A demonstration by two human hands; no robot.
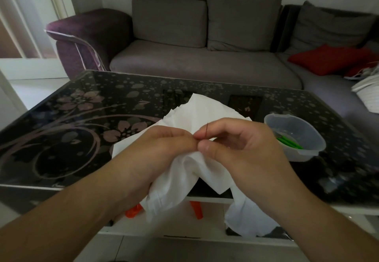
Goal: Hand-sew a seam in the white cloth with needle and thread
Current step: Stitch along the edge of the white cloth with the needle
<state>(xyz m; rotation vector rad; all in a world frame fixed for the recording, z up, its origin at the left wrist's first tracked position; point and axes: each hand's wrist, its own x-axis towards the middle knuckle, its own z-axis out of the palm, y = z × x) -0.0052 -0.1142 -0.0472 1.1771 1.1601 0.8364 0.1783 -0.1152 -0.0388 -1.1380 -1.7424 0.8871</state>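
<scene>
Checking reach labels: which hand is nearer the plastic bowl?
Right. The right hand pinches the needle just left of the plastic bowl; the left hand grips the white cloth farther left, beyond the right hand.

Dim indoors, daylight entering from the left, soft glare on the glossy worktop, slight overall softness, wide-angle bending toward the edges.

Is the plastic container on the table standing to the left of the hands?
No, the clear plastic container stands on the table to the right of the right hand, with green items inside.
</scene>
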